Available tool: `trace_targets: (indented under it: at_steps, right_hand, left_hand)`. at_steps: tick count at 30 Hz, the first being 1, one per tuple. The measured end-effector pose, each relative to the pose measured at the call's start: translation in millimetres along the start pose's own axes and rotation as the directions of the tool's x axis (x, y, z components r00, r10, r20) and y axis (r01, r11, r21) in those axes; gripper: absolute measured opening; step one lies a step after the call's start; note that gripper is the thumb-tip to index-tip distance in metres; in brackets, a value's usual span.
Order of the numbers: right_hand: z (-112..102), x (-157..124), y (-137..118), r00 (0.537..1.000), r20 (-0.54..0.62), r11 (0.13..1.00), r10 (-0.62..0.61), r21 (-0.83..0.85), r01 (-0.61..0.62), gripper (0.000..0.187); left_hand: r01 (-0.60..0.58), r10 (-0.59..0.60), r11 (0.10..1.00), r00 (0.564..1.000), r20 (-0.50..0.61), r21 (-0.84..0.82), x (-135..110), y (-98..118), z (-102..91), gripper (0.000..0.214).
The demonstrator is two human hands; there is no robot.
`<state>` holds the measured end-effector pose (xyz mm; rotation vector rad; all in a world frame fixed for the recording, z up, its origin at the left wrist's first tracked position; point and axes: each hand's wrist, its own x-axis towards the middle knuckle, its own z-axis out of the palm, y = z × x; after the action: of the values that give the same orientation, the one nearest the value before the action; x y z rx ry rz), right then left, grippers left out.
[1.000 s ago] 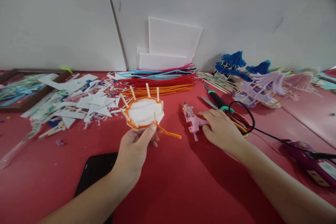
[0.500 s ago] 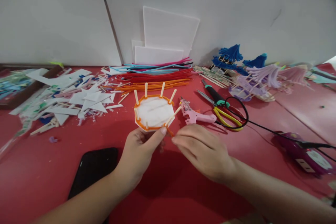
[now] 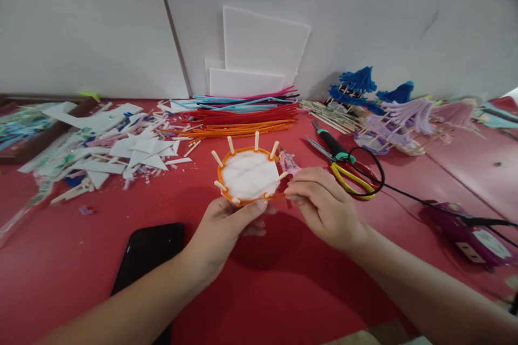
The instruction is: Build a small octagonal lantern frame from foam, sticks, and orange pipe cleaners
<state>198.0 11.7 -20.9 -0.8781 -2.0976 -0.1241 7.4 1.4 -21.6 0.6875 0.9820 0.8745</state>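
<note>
My left hand [image 3: 234, 221] grips the near edge of a white foam board base [image 3: 249, 175], thumb on top and fingers underneath. Several short wooden sticks stand up around its rim, and an orange pipe cleaner [image 3: 220, 175] runs along the edge past them. Between the fingertips of my right hand [image 3: 324, 205] is the loose end of that pipe cleaner, drawn out to the right of the base. Just behind my right hand lies a pink glue gun [image 3: 289, 161], partly covered by the fingers.
Yellow-handled scissors [image 3: 352, 180] and a black-and-green tool [image 3: 329, 143] lie right of the glue gun. A black phone [image 3: 149, 253] is at left. White scraps [image 3: 137, 151], pipe cleaner bundles [image 3: 243, 116], a purple power strip [image 3: 469, 234] and small blue roofed models [image 3: 356, 86] surround the work.
My right hand has moved up and right, pulling the pipe cleaner end out straighter. The base has shifted slightly right and tipped more toward me.
</note>
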Motion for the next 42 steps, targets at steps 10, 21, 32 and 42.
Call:
trace_targets:
  at_steps: [10, 21, 32, 42]
  right_hand:
    - [4, -3, 1, 0.978, 0.030, 0.972, 0.206, 0.111, -0.208, 0.014]
    - [5, -2, 3, 0.927, 0.118, 0.889, 0.356, 0.264, -0.375, 0.012]
    - [-6, -1, 18, 0.921, 0.312, 0.832, 0.233, 0.426, -0.355, 0.011]
    - [14, -4, -19, 0.863, 0.217, 0.774, 0.457, 0.381, -0.506, 0.010]
  left_hand:
    - [0.009, -0.009, 0.998, 1.000, 0.001, 0.056, 3, -3, -1.6, 0.026]
    - [0.012, -0.008, 0.990, 1.000, -0.029, 0.138, 1, -1, 0.6, 0.018]
    - [0.105, -0.111, 0.990, 0.993, 0.049, 0.095, 4, -9, -1.9, 0.020]
    - [-0.040, 0.042, 0.998, 0.998, 0.042, -0.041, 4, -4, -0.4, 0.035]
